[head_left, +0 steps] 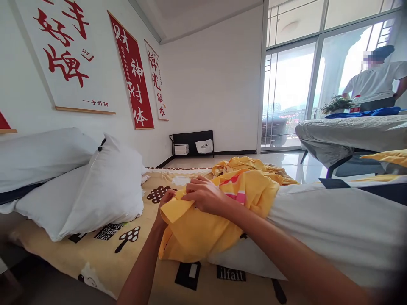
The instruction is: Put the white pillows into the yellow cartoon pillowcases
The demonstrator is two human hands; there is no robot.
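Note:
A yellow pillowcase with a pink-and-white patch lies bunched up in front of me on the bed. My left hand grips its left edge, with some fingers hidden behind the fabric. Across the top of the same edge, my right hand is closed on the cloth, fingers bent downward. A white pillow or cushion stretches off to the right, its near end lying against and partly under the yellow fabric. More crumpled yellow cloth rests just beyond my hands.
White pillows are piled at the left on the patterned bed sheet. A covered table with a plant stands at the right, and a person is behind it. A low black rack sits by the far wall.

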